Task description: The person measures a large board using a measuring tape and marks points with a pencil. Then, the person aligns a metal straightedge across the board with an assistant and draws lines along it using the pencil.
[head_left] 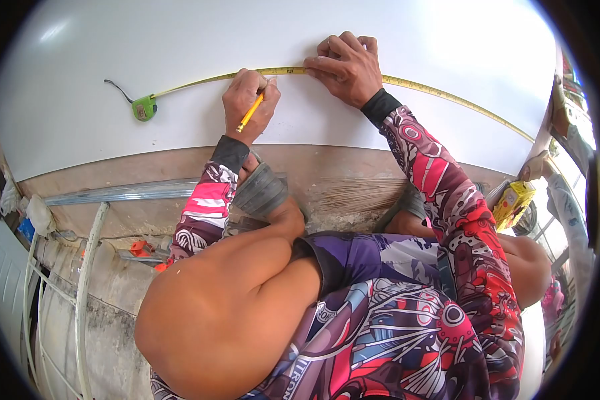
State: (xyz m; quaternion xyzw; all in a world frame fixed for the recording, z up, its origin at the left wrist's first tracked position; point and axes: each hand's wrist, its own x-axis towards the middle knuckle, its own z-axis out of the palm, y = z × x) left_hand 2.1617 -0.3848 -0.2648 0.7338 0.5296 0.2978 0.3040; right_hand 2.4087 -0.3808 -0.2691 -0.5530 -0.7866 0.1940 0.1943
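A yellow pencil (250, 113) is gripped in my left hand (247, 100), whose closed fingers rest on a smooth white sheet (160, 33) just below a yellow tape measure blade (440, 93). My right hand (347, 67) presses and pinches the blade against the sheet, its fingers curled. The blade runs across the sheet from the green tape measure case (143, 109) on the left towards the right edge. A dark wrist strap trails from the case. The pencil's tip is hidden by my left hand.
My bent knees and sandalled feet are close below the sheet's near edge. Metal channels (123, 191) lie at left, near a white metal frame (87, 293) and an orange tool (140, 249). Thin rods (360, 193) lie between my feet. A yellow box (513, 203) is at right.
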